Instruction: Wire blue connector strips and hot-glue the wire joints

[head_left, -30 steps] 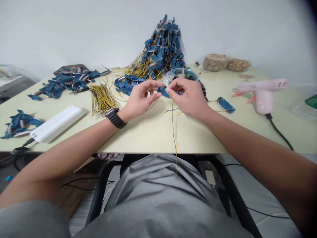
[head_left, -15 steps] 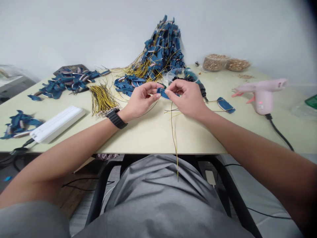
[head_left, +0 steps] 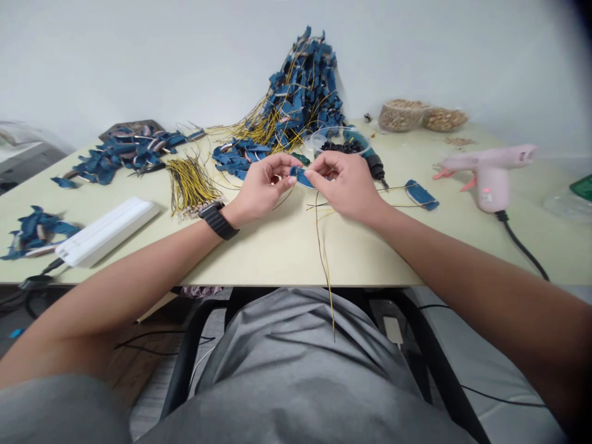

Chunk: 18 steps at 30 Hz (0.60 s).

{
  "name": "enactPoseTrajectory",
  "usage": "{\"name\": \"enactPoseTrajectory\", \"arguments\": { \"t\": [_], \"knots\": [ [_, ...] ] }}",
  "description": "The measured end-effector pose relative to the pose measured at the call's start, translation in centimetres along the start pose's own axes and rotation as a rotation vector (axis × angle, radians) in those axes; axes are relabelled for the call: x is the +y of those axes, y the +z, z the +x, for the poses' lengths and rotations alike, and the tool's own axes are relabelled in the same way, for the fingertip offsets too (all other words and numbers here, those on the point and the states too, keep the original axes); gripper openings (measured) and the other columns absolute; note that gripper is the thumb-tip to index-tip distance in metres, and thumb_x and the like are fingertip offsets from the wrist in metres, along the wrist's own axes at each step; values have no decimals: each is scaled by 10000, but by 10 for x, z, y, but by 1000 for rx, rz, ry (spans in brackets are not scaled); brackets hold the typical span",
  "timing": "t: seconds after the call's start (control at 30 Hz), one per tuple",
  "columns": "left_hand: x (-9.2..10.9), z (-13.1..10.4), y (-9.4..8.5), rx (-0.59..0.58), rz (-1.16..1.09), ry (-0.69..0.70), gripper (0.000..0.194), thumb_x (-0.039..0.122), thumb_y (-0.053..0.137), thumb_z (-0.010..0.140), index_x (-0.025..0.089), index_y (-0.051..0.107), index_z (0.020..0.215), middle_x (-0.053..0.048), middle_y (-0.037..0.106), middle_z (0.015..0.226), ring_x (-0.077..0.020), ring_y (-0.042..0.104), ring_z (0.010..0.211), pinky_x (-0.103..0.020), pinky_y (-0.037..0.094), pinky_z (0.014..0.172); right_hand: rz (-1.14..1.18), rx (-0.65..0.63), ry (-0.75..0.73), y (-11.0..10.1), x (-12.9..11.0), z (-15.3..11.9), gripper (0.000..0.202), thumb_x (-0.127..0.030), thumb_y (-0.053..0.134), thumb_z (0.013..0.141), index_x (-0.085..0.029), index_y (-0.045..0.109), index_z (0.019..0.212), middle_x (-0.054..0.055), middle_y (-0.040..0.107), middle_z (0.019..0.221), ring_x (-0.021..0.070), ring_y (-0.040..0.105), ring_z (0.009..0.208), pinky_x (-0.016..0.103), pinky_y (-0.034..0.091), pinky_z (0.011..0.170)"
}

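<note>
Between my hands, just above the table, is a small blue fabric-like piece [head_left: 303,177] with a pale edge. My left hand [head_left: 268,185] is closed in a pinch on its left end, with a black watch on that wrist. My right hand [head_left: 345,184] pinches its right end; the fingers partly cover it. Thin black and yellow wires [head_left: 327,265] hang below my hands over the table's front edge. A similar blue piece [head_left: 422,195] with wires lies right of my right hand. Left of my left hand lies a bundle of yellow and black wires [head_left: 190,185].
A tall heap of wired blue pieces [head_left: 305,92] stands at the back. More blue pieces [head_left: 124,151] lie left, near a white power-bank-like box [head_left: 108,231]. Behind my right hand is a clear bowl of black bits [head_left: 345,145]. A pink glue gun [head_left: 493,176] stands right.
Both hands and the blue piece have shifted slightly left. My right hand has dropped a little, showing more of the bowl behind it. The hanging wires sway slightly.
</note>
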<state>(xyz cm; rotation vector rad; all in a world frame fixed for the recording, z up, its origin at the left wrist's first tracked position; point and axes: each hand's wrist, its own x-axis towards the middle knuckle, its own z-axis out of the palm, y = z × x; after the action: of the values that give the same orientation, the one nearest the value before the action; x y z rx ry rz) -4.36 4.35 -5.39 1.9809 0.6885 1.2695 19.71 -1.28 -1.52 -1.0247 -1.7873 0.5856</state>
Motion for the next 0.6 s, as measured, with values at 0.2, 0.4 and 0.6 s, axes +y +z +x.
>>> {"name": "enactPoseTrajectory", "arguments": {
  "t": [0.2, 0.4, 0.6],
  "knots": [
    [-1, 0, -2, 34, 104, 1, 353, 463, 1059, 968, 259, 876, 1190, -58, 858, 1034, -203, 721, 897, -325, 572, 779, 13, -17, -31, 3, 3, -1, 209, -229, 883, 1058, -252, 768, 884, 30, 750, 902, 224, 644, 878, 390, 526, 877],
    [-2, -1, 0, 27, 56, 9, 389, 485, 1075, 926, 242, 847, 1127, -47, 827, 1010, -176, 654, 834, -304, 516, 751, -22, -23, -100, 5, 16, 3, 171, -187, 870, 1030, -238, 764, 905, 23, 734, 871, 207, 615, 816, 385, 499, 826],
    [0, -1, 3, 18, 9, 5, 294, 258, 1021, 870, 216, 844, 1101, -52, 881, 1136, -163, 713, 899, -286, 597, 845, -28, -36, -95, 5, 21, 6, 157, -153, 838, 1032, -230, 771, 912, 23, 737, 865, 200, 603, 801, 387, 494, 822]
  ]
}}
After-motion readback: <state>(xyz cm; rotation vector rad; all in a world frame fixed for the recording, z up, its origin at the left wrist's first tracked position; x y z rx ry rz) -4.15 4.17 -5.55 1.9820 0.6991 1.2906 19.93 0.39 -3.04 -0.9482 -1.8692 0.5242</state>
